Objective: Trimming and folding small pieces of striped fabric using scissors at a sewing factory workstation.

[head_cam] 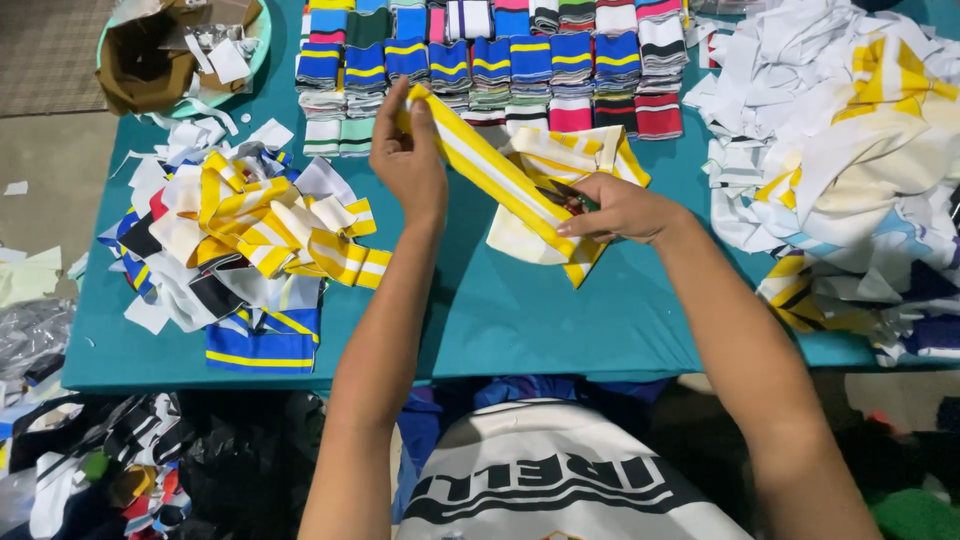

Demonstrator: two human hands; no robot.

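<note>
Fingers of both hands grip a yellow-and-white striped strip (490,170).
Left hand (408,160) pinches its upper end; right hand (620,210) clamps the lower, above the teal counter (520,320).

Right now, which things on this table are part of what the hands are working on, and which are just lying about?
In hand:
left hand gripping the yellow-and-white striped strip
right hand on the strip's lower end, over the folded yellow-and-white pieces

Lying about:
loose pile of strips at left
neat stacks of striped bands at the back
heap of white and yellow fabric at right
bowl of scraps
</note>
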